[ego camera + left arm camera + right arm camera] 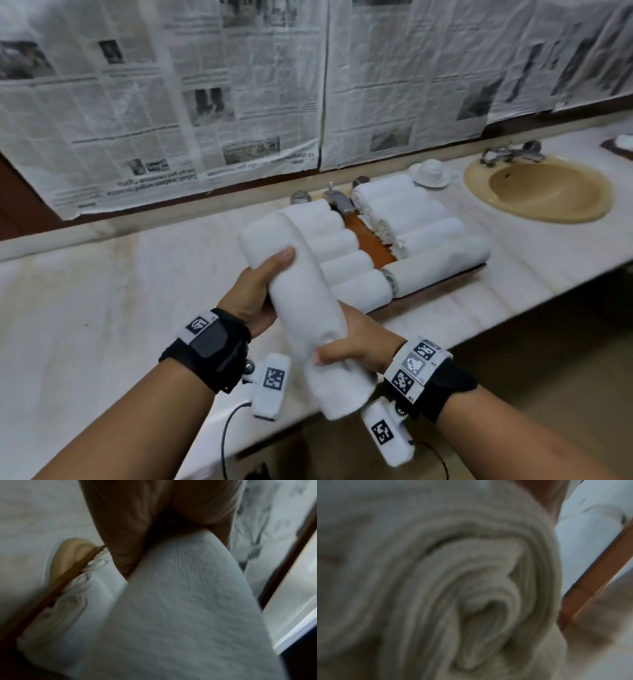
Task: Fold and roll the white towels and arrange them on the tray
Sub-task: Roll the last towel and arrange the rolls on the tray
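Head: rolled towel (308, 308) held slantwise above counter (102, 291), near front of tray (368, 236) of rolled towels; left hand (255, 291) wrapped round upper part, right hand (356, 346) round lower part.
Left wrist: fingers (123, 527) curled on towel.
Right wrist: spiral roll end, blurred; grip not discernible.

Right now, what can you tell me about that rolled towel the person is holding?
The rolled towel is white, looks like ribbed terry cloth, and is wound into a long, thick cylinder. It is held in the air, slanting from far left to near right, above the near-left part of the wooden tray of rolled towels. The left hand grips it near the far end, thumb on top; the right hand wraps it near the close end. The right wrist view shows that end's spiral layers.
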A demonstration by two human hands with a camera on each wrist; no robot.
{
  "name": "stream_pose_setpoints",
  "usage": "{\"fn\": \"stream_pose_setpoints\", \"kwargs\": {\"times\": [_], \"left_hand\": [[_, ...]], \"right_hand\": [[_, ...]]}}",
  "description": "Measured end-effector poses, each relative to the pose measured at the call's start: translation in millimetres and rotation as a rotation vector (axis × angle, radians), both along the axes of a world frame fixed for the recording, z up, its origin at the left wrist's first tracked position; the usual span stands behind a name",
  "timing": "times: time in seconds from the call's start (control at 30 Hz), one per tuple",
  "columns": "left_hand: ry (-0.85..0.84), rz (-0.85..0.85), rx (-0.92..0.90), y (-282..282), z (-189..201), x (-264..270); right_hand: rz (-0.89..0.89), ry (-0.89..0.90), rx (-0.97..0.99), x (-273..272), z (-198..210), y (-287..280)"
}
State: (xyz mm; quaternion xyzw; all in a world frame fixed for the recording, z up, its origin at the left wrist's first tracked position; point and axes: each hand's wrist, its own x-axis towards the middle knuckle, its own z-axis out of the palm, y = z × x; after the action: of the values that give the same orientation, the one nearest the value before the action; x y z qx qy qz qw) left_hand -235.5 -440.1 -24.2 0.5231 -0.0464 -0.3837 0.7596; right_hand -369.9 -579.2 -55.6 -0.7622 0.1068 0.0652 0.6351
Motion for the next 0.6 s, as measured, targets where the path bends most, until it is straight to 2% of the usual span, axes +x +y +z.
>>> {"fn": "stream_pose_setpoints", "kwargs": {"times": [0.1,0.2,0.27,0.3,0.4,0.5,0.6], "left_hand": [[-0.169,-0.041,0.148,-32,-1,13],[-0.248,0.024,0.414,-42,-36,39],[-0.240,0.044,0.660,-43,-68,58],[-0.173,0.040,0.736,-44,-79,62],[0.050,-0.039,0.795,-52,-105,65],[0.111,-0.068,0.812,-55,-113,51],[0.186,-0.021,0.744,-55,-117,34]], "right_hand": [[-0.089,0.002,-0.065,-1,8,-37],[-0.236,0.015,0.001,1,10,-74],[-0.355,0.001,0.059,3,11,-99],[-0.404,0.002,0.055,4,13,-111],[-0.488,0.041,-0.011,11,23,-148],[-0.494,0.093,-0.078,24,34,-174],[-0.432,0.147,-0.082,43,38,-192]]}}
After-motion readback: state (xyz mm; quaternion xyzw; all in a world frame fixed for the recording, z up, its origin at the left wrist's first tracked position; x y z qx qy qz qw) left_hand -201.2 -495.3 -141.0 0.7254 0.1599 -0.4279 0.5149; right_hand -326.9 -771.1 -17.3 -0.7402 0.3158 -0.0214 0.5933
